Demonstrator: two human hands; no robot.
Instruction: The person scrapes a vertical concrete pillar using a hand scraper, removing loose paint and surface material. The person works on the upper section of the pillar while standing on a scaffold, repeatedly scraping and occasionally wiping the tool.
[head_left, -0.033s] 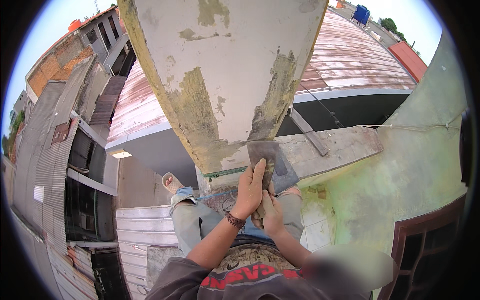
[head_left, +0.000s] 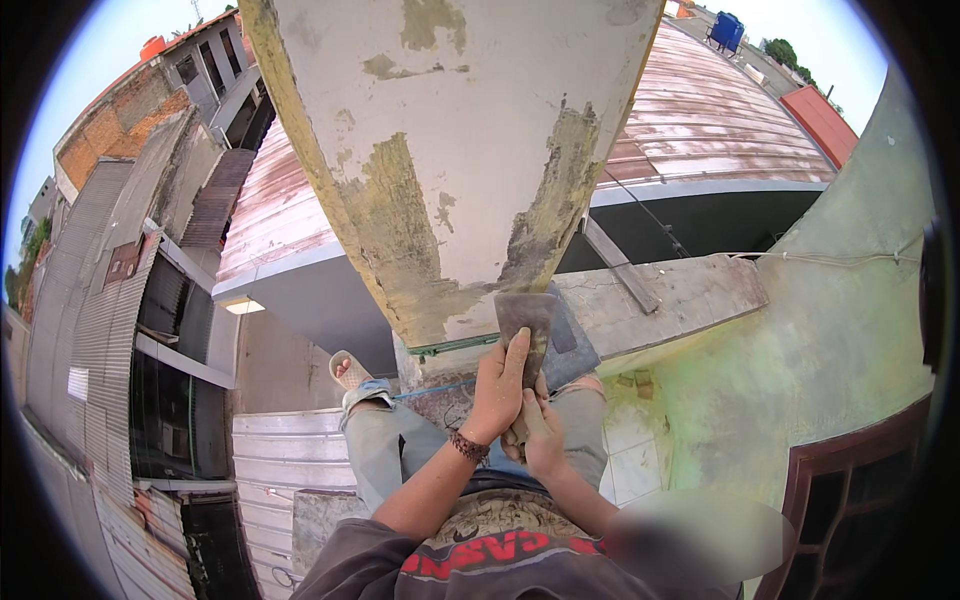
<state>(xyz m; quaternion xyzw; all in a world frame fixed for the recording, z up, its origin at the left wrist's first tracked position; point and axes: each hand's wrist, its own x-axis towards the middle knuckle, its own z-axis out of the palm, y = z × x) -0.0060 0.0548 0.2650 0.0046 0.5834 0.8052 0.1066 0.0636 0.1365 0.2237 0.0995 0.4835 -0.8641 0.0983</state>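
Note:
Both hands are closed on a broad scraper (head_left: 526,340) with a dark flat blade, its wide edge pointing up against the lower right part of a pillar (head_left: 475,200). My left hand (head_left: 497,395), with a beaded bracelet on the wrist, has its thumb laid along the blade. Lower down, my right hand (head_left: 543,435) wraps round the handle end, most of which is hidden by fingers. The pillar's off-white paint is gone in patches, showing rough yellowish-grey plaster at both lower sides.
I sit astride a ledge, high above neighbouring roofs. A dark flat board (head_left: 570,345) lies beside the pillar's foot. To the right are a concrete ledge (head_left: 690,295) with a wooden strip (head_left: 618,262) and a green-stained wall (head_left: 740,400). Rusty metal roofing (head_left: 720,120) spreads behind.
The scraper's blade edge has shifted slightly down the pillar, and my left hand has come down a little with it. My grip is the same.

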